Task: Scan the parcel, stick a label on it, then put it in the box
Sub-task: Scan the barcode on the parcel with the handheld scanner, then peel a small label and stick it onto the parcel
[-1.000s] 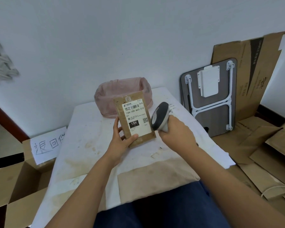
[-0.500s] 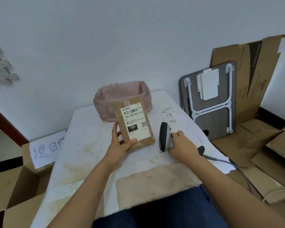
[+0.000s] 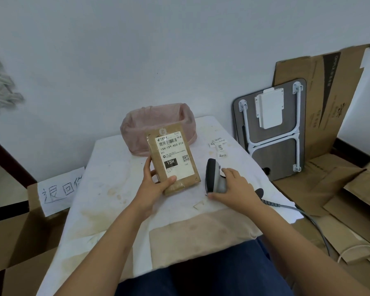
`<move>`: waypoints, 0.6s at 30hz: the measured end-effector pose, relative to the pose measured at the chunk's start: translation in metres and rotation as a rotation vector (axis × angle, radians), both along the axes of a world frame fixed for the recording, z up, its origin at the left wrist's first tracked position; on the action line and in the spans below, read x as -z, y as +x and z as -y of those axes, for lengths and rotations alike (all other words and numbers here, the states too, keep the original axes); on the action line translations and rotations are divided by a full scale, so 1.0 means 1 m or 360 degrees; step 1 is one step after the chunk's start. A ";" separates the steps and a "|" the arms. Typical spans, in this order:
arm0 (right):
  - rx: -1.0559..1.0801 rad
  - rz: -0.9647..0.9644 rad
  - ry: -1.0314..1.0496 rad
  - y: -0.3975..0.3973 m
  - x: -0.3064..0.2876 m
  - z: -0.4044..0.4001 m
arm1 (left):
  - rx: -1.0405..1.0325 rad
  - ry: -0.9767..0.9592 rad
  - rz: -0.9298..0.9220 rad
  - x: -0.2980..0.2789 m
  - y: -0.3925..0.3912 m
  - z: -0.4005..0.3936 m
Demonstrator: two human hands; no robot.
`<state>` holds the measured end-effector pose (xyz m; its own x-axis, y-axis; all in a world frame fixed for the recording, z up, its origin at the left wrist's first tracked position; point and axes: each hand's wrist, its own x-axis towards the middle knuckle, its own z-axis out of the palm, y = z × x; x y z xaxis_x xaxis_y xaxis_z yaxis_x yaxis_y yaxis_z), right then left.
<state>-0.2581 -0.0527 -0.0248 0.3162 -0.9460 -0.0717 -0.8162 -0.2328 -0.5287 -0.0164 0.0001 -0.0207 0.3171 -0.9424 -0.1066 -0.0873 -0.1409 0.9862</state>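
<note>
My left hand (image 3: 156, 184) holds a flat brown parcel (image 3: 173, 161) upright above the white table (image 3: 107, 178), its printed shipping label facing me. The grey and black scanner (image 3: 214, 176) lies on the table just right of the parcel. Over its handle rests my right hand (image 3: 237, 189), fingers spread and loose, thumb down on the table. Several small white label slips (image 3: 219, 146) lie at the far right of the table. An open cardboard box (image 3: 19, 242) with a handwritten paper sign (image 3: 58, 191) stands on the floor to the left.
A basket lined with a pink bag (image 3: 158, 127) stands at the back of the table behind the parcel. The scanner's cable (image 3: 303, 214) trails off the right edge. A folded small table (image 3: 271, 133) and flattened cardboard (image 3: 329, 99) lean on the right wall.
My right hand lowered the scanner from beside the parcel onto the table and loosened its grip. The parcel stayed upright in my left hand.
</note>
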 end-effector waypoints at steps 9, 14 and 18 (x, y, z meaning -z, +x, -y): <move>0.0272 0.0508 -0.0034 0.012 -0.009 0.007 | 0.0115 0.0445 0.0010 -0.016 -0.001 -0.019; 0.0294 0.0540 -0.0065 0.018 -0.008 0.014 | 0.0131 0.0579 0.0223 -0.013 0.003 -0.023; 0.0300 0.0619 -0.0109 0.018 -0.009 0.025 | 0.0091 0.0562 0.0357 -0.014 0.001 -0.024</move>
